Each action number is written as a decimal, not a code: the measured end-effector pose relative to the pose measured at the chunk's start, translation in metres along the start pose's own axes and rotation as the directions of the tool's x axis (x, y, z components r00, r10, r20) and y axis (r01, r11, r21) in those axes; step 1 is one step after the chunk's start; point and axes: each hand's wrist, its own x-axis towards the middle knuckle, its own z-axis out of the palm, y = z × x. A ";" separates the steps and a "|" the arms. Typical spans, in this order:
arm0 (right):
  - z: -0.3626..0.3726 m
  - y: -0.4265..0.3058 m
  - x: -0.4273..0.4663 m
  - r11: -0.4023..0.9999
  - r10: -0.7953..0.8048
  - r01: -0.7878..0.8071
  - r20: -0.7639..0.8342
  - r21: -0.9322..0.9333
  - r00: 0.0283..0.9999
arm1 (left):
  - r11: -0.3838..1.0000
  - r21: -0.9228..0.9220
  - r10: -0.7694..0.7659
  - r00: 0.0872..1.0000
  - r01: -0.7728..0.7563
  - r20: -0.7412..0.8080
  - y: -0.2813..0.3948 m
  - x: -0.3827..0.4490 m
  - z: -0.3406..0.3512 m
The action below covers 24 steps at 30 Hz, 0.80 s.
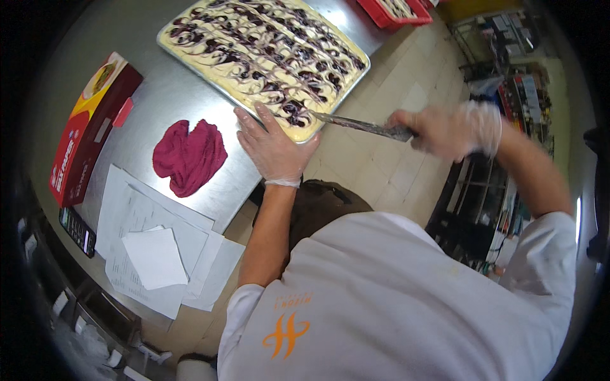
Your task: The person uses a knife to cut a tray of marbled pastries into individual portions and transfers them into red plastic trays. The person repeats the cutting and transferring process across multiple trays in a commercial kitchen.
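Observation:
A metal sheet pan [212, 85] holds a pale batter or cream slab [209, 64] swirled with dark purple fruit topping. My left hand [276, 147], in a clear plastic glove, grips the pan's near corner, fingers along one side and thumb at the other. Gloved as well and slightly blurred, my right hand [441, 128] is closed around the dark handle of a long knife [355, 125]. The blade is smeared, and its tip meets the slab's edge near that corner. Part of the handle is hidden in my fist.
On the steel table [157, 102] lie a crumpled maroon cloth [190, 157], a red wax paper box [93, 133], printed sheets [143, 209] and a phone [77, 232]. A red tray [398, 14] stands at the far end. Loaded shelving [519, 109] is at right, across the tiled floor.

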 end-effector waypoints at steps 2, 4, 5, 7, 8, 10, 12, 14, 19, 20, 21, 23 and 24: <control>-0.051 -0.011 0.004 0.996 0.077 -0.083 0.150 0.034 0.986 | 0.999 0.044 0.012 1.000 -0.011 -0.008 0.002 0.002 -0.005; -0.087 -0.025 -0.006 0.993 0.106 -0.114 0.203 0.027 0.973 | 0.999 0.034 -0.012 0.999 0.011 0.032 0.004 0.003 -0.010; -0.100 -0.031 -0.014 0.993 0.113 -0.116 0.196 0.004 0.974 | 0.999 0.018 -0.032 0.997 0.031 0.071 0.004 0.004 -0.013; -0.123 -0.041 -0.039 0.992 0.123 -0.117 0.119 -0.052 0.985 | 0.999 0.003 -0.032 0.996 0.032 0.082 0.003 0.003 -0.015; -0.131 -0.043 -0.056 0.989 0.121 -0.117 0.049 -0.086 0.991 | 0.999 -0.010 -0.030 0.995 0.031 0.096 0.001 0.002 -0.016; -0.145 -0.042 -0.085 0.985 0.081 -0.103 -0.156 -0.141 0.984 | 0.997 -0.072 -0.005 0.999 0.008 0.038 -0.004 0.000 -0.013; -0.167 -0.033 -0.102 0.981 0.055 -0.124 -0.397 -0.149 0.916 | 0.985 -0.171 0.003 0.998 -0.015 -0.068 -0.010 -0.002 -0.007; -0.190 -0.019 -0.104 0.983 0.008 -0.117 -0.595 -0.145 0.804 | 0.961 -0.271 -0.008 0.981 -0.046 -0.196 -0.016 -0.004 0.000; -0.272 0.030 -0.052 0.929 -0.054 -0.271 -0.818 -0.251 0.572 | 0.926 -0.378 -0.139 0.945 0.018 -0.296 -0.022 -0.014 0.009; -0.291 0.040 -0.035 0.919 -0.147 -0.239 -0.833 -0.315 0.534 | 0.938 -0.344 -0.152 0.939 0.039 -0.307 -0.022 -0.014 0.010; -0.310 0.051 -0.015 0.903 -0.238 -0.199 -0.830 -0.380 0.504 | 0.953 -0.299 -0.152 0.940 0.057 -0.306 -0.021 -0.015 0.010; -0.356 0.072 0.029 0.845 -0.442 -0.073 -0.770 -0.529 0.460 | 0.949 -0.301 -0.197 0.928 0.099 -0.317 -0.017 -0.013 0.012; -0.378 0.080 0.059 0.835 -0.449 -0.101 -0.775 -0.542 0.445 | 0.963 -0.243 -0.194 0.920 0.112 -0.342 -0.015 -0.012 0.011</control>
